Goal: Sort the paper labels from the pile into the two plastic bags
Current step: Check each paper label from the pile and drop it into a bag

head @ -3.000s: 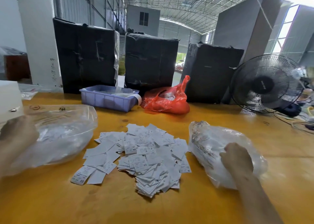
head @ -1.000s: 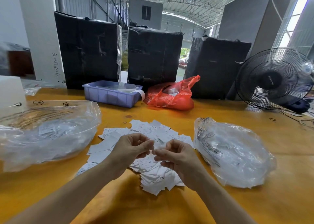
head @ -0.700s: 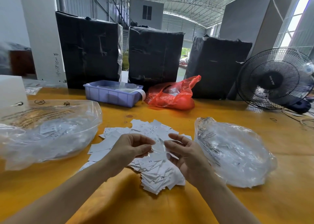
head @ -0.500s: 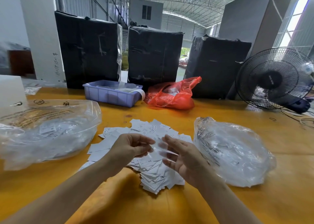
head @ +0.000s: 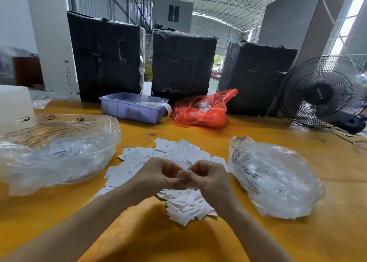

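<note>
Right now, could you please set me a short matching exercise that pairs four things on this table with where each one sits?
Things:
1. red bag
2. fan
3. pile of labels
4. purple tray

Places:
A. far right edge of the table
B. between the two clear bags
C. in front of the left and middle black bundles
D. just right of the purple tray

Pairs: 1-D, 2-A, 3-B, 4-C

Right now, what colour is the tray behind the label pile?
Light purple-blue tray, head view.
</note>
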The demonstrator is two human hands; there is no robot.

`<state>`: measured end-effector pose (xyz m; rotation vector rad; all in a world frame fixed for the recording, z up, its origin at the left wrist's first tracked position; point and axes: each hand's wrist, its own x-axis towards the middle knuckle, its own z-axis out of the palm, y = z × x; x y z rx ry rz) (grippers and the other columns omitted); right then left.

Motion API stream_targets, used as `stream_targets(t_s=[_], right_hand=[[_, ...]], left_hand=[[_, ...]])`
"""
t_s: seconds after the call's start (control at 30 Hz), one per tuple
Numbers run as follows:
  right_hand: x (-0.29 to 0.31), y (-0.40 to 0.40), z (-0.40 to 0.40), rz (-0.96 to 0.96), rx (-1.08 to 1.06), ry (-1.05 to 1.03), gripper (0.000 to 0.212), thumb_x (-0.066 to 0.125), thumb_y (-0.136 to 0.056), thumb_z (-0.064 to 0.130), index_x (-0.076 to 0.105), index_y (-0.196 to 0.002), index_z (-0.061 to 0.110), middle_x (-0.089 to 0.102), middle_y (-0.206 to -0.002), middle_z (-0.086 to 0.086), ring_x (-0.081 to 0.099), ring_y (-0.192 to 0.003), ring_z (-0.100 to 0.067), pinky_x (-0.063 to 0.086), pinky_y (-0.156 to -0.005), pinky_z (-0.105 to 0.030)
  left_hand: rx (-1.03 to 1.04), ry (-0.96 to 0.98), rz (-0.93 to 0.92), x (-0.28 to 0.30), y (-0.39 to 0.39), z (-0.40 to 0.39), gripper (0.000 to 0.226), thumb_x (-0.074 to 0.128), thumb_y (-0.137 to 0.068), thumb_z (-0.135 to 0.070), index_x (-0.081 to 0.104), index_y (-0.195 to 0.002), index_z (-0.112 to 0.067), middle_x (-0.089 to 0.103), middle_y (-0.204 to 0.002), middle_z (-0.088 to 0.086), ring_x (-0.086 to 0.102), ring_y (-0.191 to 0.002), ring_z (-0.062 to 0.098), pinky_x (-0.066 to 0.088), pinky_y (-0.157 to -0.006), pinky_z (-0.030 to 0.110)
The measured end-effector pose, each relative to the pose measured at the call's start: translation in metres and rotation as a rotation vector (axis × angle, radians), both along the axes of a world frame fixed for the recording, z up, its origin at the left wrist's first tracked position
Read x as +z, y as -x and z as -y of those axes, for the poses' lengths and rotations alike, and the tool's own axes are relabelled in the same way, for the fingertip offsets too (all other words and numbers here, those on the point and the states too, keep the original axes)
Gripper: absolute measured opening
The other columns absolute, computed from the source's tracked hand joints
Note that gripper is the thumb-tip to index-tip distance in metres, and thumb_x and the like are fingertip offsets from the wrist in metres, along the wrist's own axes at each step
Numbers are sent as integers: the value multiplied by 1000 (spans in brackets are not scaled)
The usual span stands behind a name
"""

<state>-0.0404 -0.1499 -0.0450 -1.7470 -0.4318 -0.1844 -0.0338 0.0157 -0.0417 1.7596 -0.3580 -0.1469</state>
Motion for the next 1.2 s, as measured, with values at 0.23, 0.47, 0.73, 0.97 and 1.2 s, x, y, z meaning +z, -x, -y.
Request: stream_targets(t_s=[0.23, 0.47, 0.73, 0.97, 1.2], right_hand=[[-10, -19, 9, 190, -271, 442, 14, 60, -92, 19, 69, -93, 8, 69, -81, 0, 60, -69, -8, 51, -66, -22], [-25, -30, -13, 59, -242, 931, 66, 65, -78, 56, 51, -131, 18, 55, -128, -3, 40, -122, -23, 36, -99, -34], [-26, -33, 7, -16, -275, 485, 22, 76, -77, 13, 73, -98, 17, 60, -86, 9, 53, -80, -6, 39, -63, -10], [-11, -17, 23, 45, -94, 29, 49, 54, -73, -25, 74, -60, 18, 73, -82, -2, 67, -83, -9, 54, -74, -24], [-5, -13, 29, -44, -14, 0, 37, 55, -81, -12, 75, -81, 18, 74, -86, 2, 67, -82, -20, 52, -73, -24]], left_hand=[[350, 200, -65, 7, -13, -17, 18, 80, -60, -13, 70, -72, -5, 66, -59, 1, 53, -53, 10, 46, -55, 23], [419, 263, -117, 2, -16, -25, 23, 80, -57, -9, 63, -71, -2, 65, -66, 12, 58, -55, 16, 48, -57, 25], [416, 229, -143, -7, -18, -20, 23, 81, -62, 2, 66, -79, -2, 68, -62, 5, 64, -55, 14, 48, -48, 17], [381, 242, -155, -10, -16, -19, 17, 79, -67, 0, 70, -81, -3, 71, -66, 7, 62, -53, 10, 50, -53, 18], [331, 286, -170, -7, -10, -12, 15, 77, -66, -14, 71, -77, -6, 74, -74, 11, 62, -53, 9, 50, -50, 18]])
